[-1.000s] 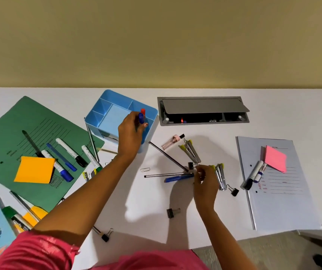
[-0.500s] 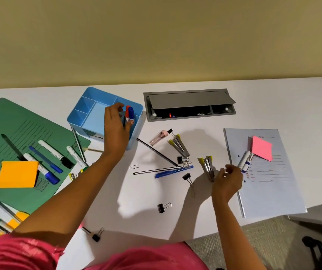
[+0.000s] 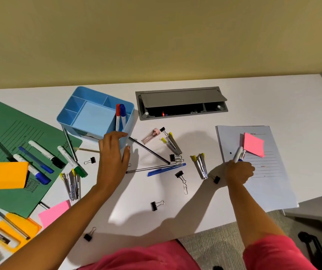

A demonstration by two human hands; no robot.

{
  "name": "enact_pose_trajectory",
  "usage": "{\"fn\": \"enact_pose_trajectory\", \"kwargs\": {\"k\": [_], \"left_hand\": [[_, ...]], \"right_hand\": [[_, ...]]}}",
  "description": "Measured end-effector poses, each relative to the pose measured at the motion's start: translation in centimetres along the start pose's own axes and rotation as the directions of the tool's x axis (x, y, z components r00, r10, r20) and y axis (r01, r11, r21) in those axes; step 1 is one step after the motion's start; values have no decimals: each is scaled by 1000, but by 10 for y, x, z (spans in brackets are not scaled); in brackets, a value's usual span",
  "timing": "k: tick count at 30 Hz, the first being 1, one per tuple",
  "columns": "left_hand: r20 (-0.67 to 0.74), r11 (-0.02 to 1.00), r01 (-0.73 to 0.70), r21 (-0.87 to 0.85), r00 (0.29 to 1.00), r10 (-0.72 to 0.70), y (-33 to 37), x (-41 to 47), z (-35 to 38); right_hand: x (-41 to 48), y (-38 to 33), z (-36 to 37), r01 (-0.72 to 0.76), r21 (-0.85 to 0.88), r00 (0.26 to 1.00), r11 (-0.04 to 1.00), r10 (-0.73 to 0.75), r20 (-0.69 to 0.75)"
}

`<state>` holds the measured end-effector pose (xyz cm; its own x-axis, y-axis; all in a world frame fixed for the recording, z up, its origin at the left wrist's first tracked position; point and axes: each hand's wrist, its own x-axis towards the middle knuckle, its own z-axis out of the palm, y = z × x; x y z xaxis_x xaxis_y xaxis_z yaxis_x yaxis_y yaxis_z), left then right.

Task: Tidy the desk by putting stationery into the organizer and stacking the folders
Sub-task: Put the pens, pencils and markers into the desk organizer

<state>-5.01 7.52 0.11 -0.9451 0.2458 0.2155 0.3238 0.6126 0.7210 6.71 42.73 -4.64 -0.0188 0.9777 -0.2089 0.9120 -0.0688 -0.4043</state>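
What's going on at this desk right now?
A person is tidying a white desk. Their left hand is open beside the light blue plastic organizer, where a red-capped marker and a blue-capped marker stand in one compartment. Their right hand grips a pair of white markers lying on the pale grey paper folder. Silver staplers, black binder clips and the green paper folder are not yet sorted.

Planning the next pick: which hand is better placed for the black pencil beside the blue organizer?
Left. The left hand is open beside the black pencil; the right hand grips markers on the white folder.
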Motion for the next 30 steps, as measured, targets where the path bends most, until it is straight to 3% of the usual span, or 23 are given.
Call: {"fn": "enact_pose_trajectory", "kwargs": {"k": [5, 10, 15, 19, 22, 24, 27, 30], "left_hand": [[62, 1000, 2, -15, 998, -2, 9, -16, 5], [109, 1000, -15, -19, 994, 17, 16, -24, 10], [185, 994, -99, -38, 977, 105, 28, -33, 17], [285, 949, -315, 16, 911, 298, 39, -38, 22], [342, 876, -481, 36, 829, 442, 45, -38, 25], [330, 859, -512, 24, 815, 476, 46, -42, 26], [233, 900, -431, -63, 871, 433, 39, -51, 17], [188, 906, -419, -60, 887, 422, 25, -52, 3]], "right_hand": [[0, 4, 1, -47, 11, 998, 999, 46, 52], [-19, 13, -4, -3, -22, 997, 1000, 5, 78], [-74, 14, -11, 191, 5, 961, 982, -188, 202], [-138, 15, -20, 473, 123, 772, 873, -478, 419], [-180, 11, -26, 668, 165, 581, 726, -647, 494], [-202, 6, -31, 728, 240, 466, 642, -721, 513], [-217, -5, -39, 765, 316, 386, 561, -792, 473], [-222, -17, -47, 652, 435, 365, 621, -760, 538]]}}
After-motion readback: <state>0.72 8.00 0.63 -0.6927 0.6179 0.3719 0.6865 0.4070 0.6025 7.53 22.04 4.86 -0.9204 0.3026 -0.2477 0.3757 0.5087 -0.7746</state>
